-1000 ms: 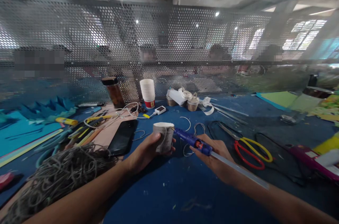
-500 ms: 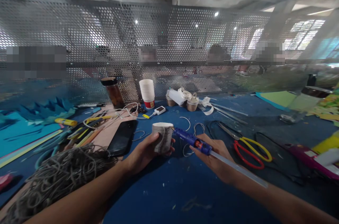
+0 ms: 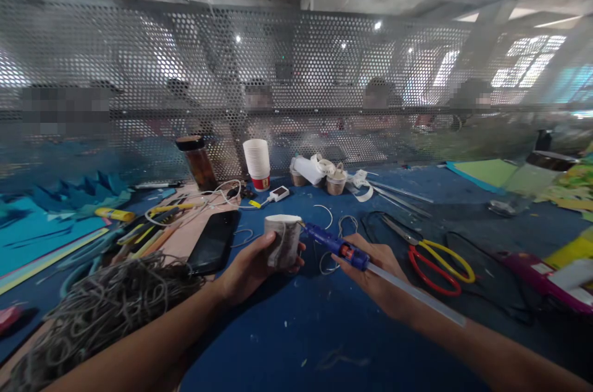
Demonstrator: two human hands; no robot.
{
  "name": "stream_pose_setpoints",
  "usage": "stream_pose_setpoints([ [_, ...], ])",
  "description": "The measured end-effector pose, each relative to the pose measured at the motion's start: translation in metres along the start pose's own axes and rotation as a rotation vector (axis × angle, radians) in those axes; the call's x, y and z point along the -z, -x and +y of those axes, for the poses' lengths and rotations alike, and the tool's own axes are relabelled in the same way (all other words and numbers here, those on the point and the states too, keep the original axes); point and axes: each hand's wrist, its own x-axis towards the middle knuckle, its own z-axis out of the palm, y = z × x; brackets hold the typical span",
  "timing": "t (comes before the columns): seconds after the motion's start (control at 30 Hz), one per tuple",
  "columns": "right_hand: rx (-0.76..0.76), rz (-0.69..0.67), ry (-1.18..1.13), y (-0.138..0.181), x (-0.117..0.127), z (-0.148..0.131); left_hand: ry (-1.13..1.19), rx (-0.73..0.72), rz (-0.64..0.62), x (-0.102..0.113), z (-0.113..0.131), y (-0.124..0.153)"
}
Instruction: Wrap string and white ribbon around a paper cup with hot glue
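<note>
A small paper cup (image 3: 283, 242) with a grey cord-like covering is gripped in my left hand (image 3: 250, 265), thumb on the near side and fingertips showing at its right. Its white rim faces up. My right hand (image 3: 380, 271) is wrapped round a blue hot glue gun (image 3: 331, 242) with a clear glue stick (image 3: 417, 293) sticking out of its back end. The gun's nozzle points left and sits at the cup's right edge, just under the rim; whether it touches cannot be told. Loose pieces of cord (image 3: 347, 225) lie behind the gun.
Grey cord (image 3: 111, 299) is heaped at left beside a black phone (image 3: 215, 241). Scissors (image 3: 440, 262) with red and yellow handles lie at right, near a magenta tool (image 3: 546, 278). Stacked paper cups (image 3: 256, 160), a lidded jar (image 3: 197, 163) and a perforated metal screen (image 3: 296, 71) stand behind.
Almost nothing differs. The cup and my left hand have shifted very slightly left, while the glue gun stays at the cup's upper right edge.
</note>
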Motion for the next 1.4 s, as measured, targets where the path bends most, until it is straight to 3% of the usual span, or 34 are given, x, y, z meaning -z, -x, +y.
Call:
stream_pose_setpoints([
  [1.4,0.040,0.004,-0.029,-0.0007,0.0004,0.0039,0.044,-0.015,-0.040,0.0017,0.0020,0.0006],
])
